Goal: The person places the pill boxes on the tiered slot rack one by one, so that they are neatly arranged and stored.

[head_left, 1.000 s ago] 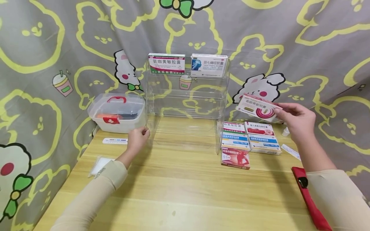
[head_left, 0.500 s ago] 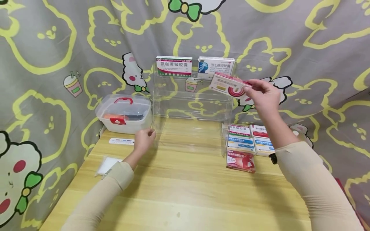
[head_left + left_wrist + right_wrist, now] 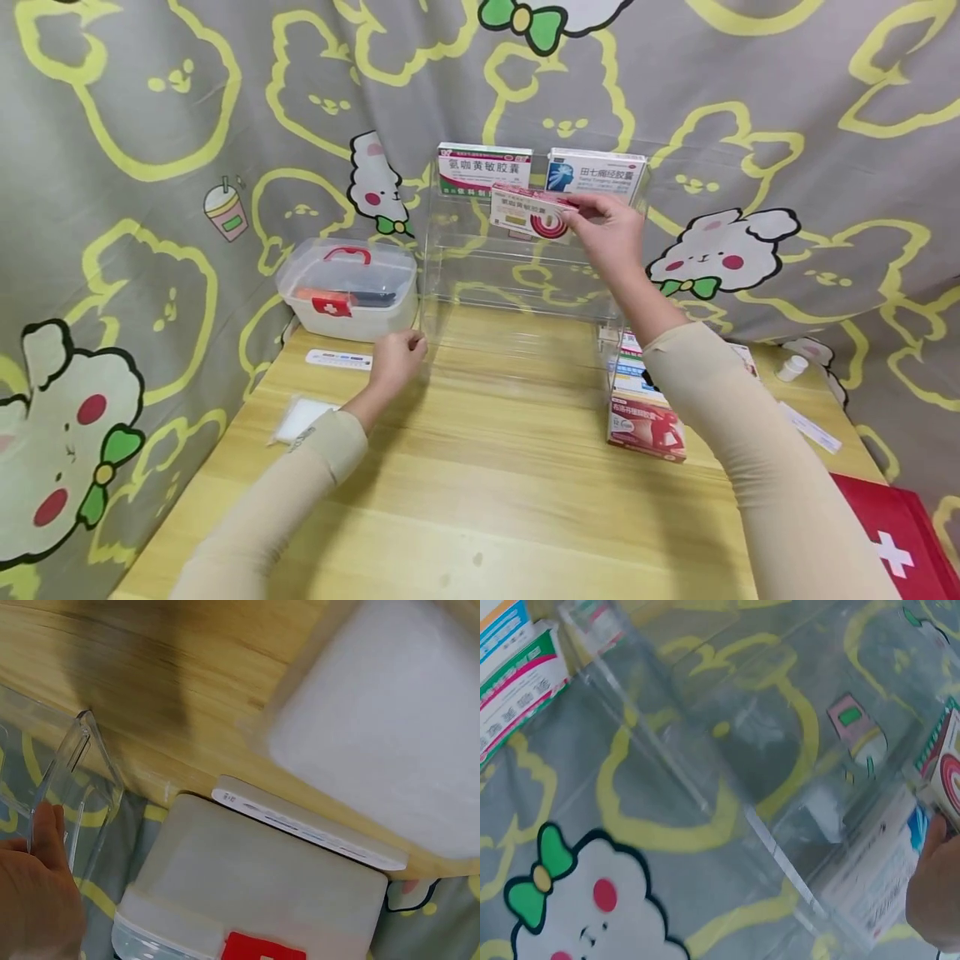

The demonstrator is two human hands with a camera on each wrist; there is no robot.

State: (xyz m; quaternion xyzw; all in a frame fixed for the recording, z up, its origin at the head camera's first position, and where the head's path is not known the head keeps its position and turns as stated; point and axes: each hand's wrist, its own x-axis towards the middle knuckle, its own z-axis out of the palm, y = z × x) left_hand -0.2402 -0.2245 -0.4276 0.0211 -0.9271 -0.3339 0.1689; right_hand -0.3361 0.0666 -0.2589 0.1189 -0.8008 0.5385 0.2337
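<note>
My right hand (image 3: 613, 240) pinches a white medicine box (image 3: 525, 213) with a red-pink ring design by its right end, in front of the rack's upper tiers. Behind it is the clear plastic display rack (image 3: 517, 260). On the rack's top tier stand a green-and-magenta medicine box (image 3: 483, 167) and a white-and-blue medicine box (image 3: 596, 172). At the rack's left side, my left hand (image 3: 396, 364) holds the edge of the side panel; the left wrist view shows its fingers (image 3: 49, 834) on the clear plastic.
Right of the rack lie stacked medicine boxes, a red ibuprofen box (image 3: 647, 427) foremost. Left stand a first-aid case (image 3: 352, 317), a thermometer pack (image 3: 337, 359) and a white packet (image 3: 300, 418). Far right are a small white bottle (image 3: 792, 368) and a red pouch (image 3: 892, 517).
My right hand has carried the medicine box leftward from over the stacked boxes to the front of the rack. My left hand stays at the rack's side. The head view has shifted somewhat.
</note>
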